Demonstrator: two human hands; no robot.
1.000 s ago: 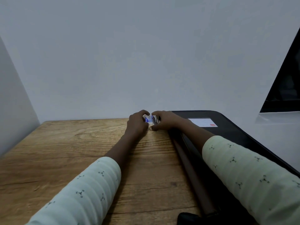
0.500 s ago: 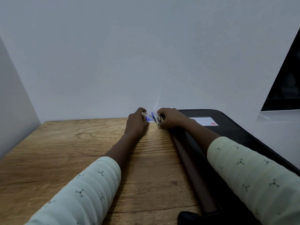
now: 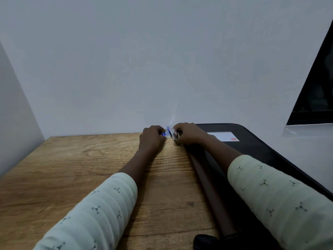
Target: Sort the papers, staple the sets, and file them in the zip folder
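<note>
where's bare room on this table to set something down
Widest bare tabletop: between the left wall and the left forearm. A narrower strip runs between that forearm and the zip folder. Crowded at the far edge, where the left hand grips a blue-and-white box and the right hand a likely stapler.

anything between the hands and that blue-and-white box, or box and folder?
Nothing visible. The left hand grips the box, the right hand grips a metal stapler against it; the black folder lies just beside the right hand.
</note>
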